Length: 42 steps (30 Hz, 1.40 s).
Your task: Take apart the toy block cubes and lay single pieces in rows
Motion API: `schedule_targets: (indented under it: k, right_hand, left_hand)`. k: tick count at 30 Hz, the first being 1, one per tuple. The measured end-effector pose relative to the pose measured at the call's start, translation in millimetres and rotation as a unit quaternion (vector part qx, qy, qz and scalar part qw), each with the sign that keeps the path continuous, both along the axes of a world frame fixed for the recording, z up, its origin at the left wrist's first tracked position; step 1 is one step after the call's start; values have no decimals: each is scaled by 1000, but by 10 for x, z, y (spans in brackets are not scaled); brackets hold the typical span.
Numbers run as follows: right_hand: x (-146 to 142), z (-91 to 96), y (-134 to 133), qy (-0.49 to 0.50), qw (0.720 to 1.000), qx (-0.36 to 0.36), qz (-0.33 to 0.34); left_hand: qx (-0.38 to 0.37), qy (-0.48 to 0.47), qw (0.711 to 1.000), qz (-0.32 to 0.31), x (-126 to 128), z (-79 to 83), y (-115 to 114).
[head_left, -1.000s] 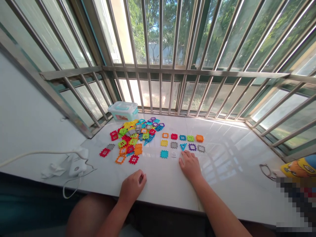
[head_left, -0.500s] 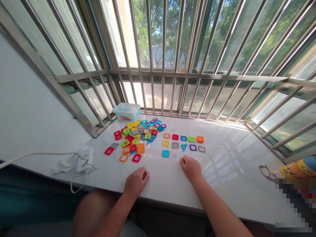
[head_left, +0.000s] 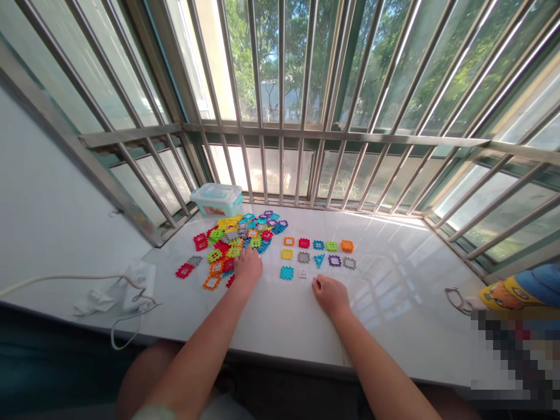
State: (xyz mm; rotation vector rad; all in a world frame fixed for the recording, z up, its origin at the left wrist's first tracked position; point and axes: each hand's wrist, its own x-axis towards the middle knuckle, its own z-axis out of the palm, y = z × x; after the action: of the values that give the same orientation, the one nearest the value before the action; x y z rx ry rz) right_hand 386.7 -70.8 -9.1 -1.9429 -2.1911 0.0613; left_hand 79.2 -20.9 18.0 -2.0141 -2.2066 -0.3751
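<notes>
My left hand [head_left: 248, 266] is over the near right side of a heap of colourful notched plastic tiles [head_left: 231, 234], its fingers apart and reaching down among them. Some orange and red tiles are hidden under it. Resting on the white surface, my right hand [head_left: 331, 294] is curled into a loose fist with nothing visible in it. Just beyond its knuckles lies a small white tile [head_left: 303, 273], beside a light blue square tile [head_left: 287, 273]. Further back are two rows of single tiles, among them a blue triangle [head_left: 319, 261], a purple frame [head_left: 335, 261] and an orange block [head_left: 347, 246].
A clear-lidded box [head_left: 217, 199] stands at the back left against the window bars. On the left are a white power strip [head_left: 139, 286] with its cord and crumpled tissue [head_left: 93, 300]. A yellow and blue cylinder-like object [head_left: 516, 294] is at the right edge.
My left hand has moved forward from the near edge onto the tile heap, and its fist has loosened. My right hand stays beside the rows. The view has shifted slightly.
</notes>
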Motion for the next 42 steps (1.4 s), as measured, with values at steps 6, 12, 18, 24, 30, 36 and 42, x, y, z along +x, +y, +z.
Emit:
schedule_targets:
  k: [6,12,18,24,30,36,42]
  right_hand:
    - [6,-1,11,1,1000,-7,-3]
    - [15,3,15,1,1000,-15,-3]
    - [16,11,9,3,1000,-15,-2]
    - [31,1,9,12,1000,-6,1]
    - [34,-2,-110,60,993,32,98]
    - [-260,-29,-314,136,957,54,251]
    - [-610,-28,-352,185,941,53,278]
  left_hand:
    - [-3,16,1000,11,39,-85,-76]
    - [-30,22,999,-2,205,-21,-469]
    - [-25,-2,999,-27,268,-4,-932]
    - [-19,-46,994,-97,272,-171,-1409]
    - [18,-103,977,-188,334,-362,-1720]
    - [73,-114,978,-161,171,-373,-1885]
    - [115,-57,980,-152,-64,-468,-1980]
